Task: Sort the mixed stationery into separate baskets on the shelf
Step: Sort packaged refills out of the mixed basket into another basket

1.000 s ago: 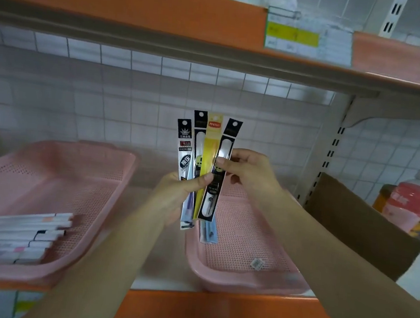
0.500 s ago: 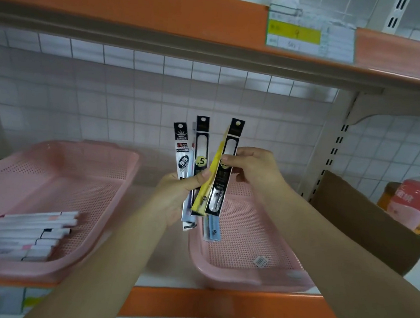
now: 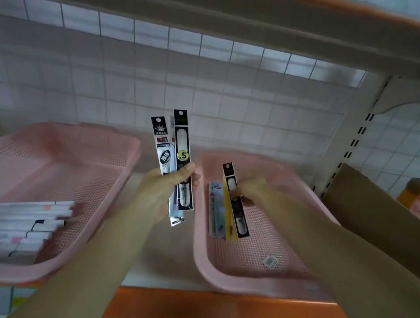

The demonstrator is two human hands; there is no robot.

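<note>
Tiled wall [image 3: 133,87], orange shelf [image 3: 215,308]. Right grip [image 3: 252,191] pinching yellow-black packs [image 3: 232,212] over pink basket [image 3: 197,234]; left grip [image 3: 159,192], just left of basket, clutching refill packs [image 3: 182,156]. Light, slick, floppy sleeves probably, so pinch mid-length.

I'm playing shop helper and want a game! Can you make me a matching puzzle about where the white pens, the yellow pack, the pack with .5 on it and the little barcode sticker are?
Things:
1. pack marked .5
2. yellow pack
3. white pens
4. barcode sticker

Places:
A. on the floor of the right basket
B. stacked in the left basket
C. held in the left hand
D. held in the right hand

Pairs: 1-C, 2-D, 3-B, 4-A.
</note>
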